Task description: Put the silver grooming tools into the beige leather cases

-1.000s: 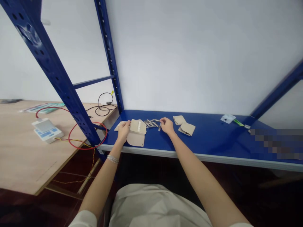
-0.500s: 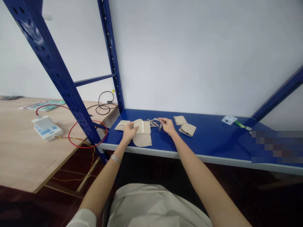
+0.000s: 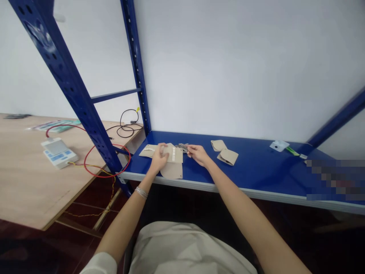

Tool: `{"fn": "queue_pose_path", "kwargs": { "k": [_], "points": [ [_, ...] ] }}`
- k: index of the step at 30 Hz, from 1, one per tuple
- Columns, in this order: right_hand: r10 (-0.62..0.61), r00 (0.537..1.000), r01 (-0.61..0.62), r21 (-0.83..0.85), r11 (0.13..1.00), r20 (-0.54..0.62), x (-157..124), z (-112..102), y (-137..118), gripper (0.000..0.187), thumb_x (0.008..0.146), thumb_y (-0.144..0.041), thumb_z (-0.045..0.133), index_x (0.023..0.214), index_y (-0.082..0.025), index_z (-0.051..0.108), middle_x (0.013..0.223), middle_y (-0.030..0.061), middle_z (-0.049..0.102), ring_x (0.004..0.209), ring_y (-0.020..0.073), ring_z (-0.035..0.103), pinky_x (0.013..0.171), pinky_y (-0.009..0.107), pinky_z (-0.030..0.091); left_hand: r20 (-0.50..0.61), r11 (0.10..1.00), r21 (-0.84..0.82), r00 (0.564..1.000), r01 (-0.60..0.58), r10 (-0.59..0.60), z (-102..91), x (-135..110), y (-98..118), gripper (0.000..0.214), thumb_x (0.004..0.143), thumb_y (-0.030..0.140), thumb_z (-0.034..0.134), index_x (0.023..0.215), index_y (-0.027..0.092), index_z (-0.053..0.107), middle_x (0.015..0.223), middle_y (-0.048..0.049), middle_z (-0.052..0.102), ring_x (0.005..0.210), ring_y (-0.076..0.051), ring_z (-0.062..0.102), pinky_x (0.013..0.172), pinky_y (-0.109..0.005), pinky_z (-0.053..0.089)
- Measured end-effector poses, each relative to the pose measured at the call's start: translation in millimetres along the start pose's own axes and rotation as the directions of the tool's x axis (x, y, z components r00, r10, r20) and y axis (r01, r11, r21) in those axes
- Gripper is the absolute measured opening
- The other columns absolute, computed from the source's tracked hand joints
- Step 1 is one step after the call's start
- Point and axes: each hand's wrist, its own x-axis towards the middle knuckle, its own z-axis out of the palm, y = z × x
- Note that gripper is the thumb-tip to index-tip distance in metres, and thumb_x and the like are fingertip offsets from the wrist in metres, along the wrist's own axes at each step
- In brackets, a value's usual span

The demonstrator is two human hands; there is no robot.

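Note:
My left hand [image 3: 160, 156] is closed on the left part of an opened beige flap case [image 3: 178, 155], thumb on top. The case has a row of white loops across it, and a lower flap [image 3: 172, 170] lies toward the shelf's front edge. Just beyond its right corner is a small pile of grey metal pieces [image 3: 181, 146]. Beside that pile, my right hand [image 3: 198, 154] pinches what looks like a small grey metal piece; its shape is mostly hidden by the fingers. Another beige case [image 3: 146, 150] with a pale strip lies to the left, partly behind my left hand.
Two folded beige cases [image 3: 227, 156] lie right of my right hand on the blue shelf [image 3: 256, 167]. Farther right are a clear-and-green packet [image 3: 292, 151] and a blurred patch. A blue upright [image 3: 71, 87] divides off the wooden table [image 3: 25, 171] with a white device [image 3: 59, 153] and cables.
My right hand has moved slightly left and lower, to the edge of the metal pile. My left hand has shifted right and farther over the case. The view has turned slightly.

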Motion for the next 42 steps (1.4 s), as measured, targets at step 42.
{"fn": "queue_pose_path", "kwargs": {
  "k": [42],
  "points": [
    [-0.04, 0.994, 0.03, -0.099, 0.995, -0.102, -3.5, 54.7, 14.3, 0.028, 0.066, -0.034, 0.077, 0.077, -0.017, 0.058, 0.067, 0.0017, 0.064, 0.039, 0.0101, 0.054, 0.031, 0.021, 0.035, -0.225, 0.996, 0.082, 0.974, 0.046, -0.027, -5.4, 0.0, 9.3, 0.021, 0.073, 0.035, 0.07, 0.087, 0.019, 0.072, 0.093, -0.0058, 0.074, 0.095, -0.026, 0.065, 0.092, -0.039, 0.046]
  ]
}}
